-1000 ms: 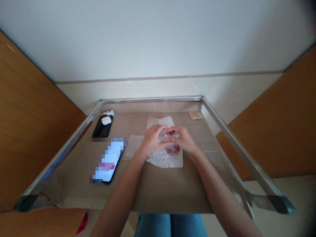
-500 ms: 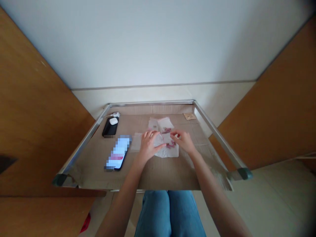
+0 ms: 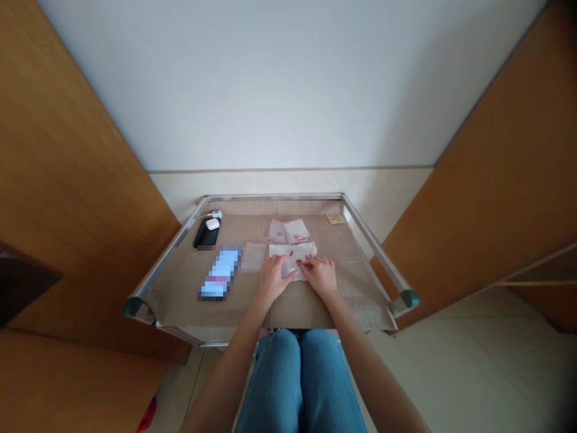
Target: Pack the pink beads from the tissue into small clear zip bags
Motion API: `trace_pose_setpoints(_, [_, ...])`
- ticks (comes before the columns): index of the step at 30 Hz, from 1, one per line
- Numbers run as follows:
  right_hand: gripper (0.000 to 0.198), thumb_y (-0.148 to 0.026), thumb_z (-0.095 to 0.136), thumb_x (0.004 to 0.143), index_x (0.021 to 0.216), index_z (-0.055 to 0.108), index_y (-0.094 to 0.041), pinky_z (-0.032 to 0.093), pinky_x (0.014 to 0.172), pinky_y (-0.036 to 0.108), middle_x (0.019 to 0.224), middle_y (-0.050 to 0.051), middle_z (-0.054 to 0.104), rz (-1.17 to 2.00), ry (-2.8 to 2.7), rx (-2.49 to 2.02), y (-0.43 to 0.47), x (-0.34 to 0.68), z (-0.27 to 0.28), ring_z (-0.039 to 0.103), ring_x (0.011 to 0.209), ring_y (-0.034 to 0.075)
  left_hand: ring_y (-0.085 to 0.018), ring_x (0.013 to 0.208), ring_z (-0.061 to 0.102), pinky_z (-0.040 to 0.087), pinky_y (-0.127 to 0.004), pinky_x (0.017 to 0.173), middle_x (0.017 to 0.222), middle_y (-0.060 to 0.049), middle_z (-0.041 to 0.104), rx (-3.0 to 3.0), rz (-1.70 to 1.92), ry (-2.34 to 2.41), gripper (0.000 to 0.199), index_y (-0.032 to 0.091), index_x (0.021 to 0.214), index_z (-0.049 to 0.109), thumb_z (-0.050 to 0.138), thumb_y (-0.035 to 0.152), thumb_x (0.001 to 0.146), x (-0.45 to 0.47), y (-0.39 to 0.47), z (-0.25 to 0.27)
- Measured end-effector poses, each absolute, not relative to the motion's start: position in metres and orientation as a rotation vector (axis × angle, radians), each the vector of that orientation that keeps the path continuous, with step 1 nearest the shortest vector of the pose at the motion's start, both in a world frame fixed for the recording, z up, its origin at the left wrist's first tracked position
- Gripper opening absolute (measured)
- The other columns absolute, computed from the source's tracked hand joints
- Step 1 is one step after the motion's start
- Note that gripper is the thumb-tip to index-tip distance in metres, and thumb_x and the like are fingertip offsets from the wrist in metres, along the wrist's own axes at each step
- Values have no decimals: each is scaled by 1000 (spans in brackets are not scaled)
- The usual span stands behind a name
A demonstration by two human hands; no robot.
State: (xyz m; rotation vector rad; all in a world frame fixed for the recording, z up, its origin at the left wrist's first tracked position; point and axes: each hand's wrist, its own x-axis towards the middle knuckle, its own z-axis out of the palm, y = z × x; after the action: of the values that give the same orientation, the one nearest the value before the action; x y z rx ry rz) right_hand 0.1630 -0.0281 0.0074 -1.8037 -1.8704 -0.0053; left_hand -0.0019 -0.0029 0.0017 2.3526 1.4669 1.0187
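Note:
A white paper sheet [image 3: 308, 247] lies on the cardboard-covered table, with small dark red pieces [image 3: 299, 263] scattered on it. At its left side my left hand [image 3: 274, 278] has its thumb and fingers closed around a small clear plastic bag [image 3: 287, 265]. My right hand [image 3: 321, 274] comes in from the right, fingertips pinched low beside the bag's edge among the red pieces; whatever they grip is too small to make out. Just beyond the paper are two clear zip bags, the right bag [image 3: 296, 230] and the left bag [image 3: 276, 231], with red pieces inside.
Left of my hands lies a flat clear bag [image 3: 253, 257], then a lit phone [image 3: 222, 272]. A black phone-like slab [image 3: 204, 234] carries a white earbud case [image 3: 212, 224]. A brown paper piece [image 3: 335, 219] sits far right. A metal rail [image 3: 374, 243] borders the table.
My right hand has come down and inward to the bag beside my left hand. Both hands are closer together. The camera view has shifted a little.

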Motion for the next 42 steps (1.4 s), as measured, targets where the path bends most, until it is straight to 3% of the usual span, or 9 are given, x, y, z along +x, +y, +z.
trace_pose_setpoints(15, [26,-41,46,87,86,66,-24,30,75,29,88,2,66,223,-1905,-1510,-27,167,8,53,88,19,-20,87,57,45,-35,80,96,-4,61,2227,1072,1255,48,21,103,55,71,43,64,-1,-2,-10])
trace_pose_setpoints(29, [13,-30,53,82,76,61,-21,26,72,29,85,3,64,-141,-1951,-1777,-28,160,5,50,86,19,-20,85,56,44,-34,78,92,-4,62,2251,1085,1350,43,20,99,56,72,39,63,-3,-1,-7])
trace_pose_setpoints(42, [20,-34,48,87,83,63,-22,30,71,27,80,2,62,59,-1952,-1567,-29,163,8,51,82,17,-20,87,57,44,-35,80,93,-4,61,2285,1062,1349,42,20,97,56,73,37,63,-3,-5,-3])
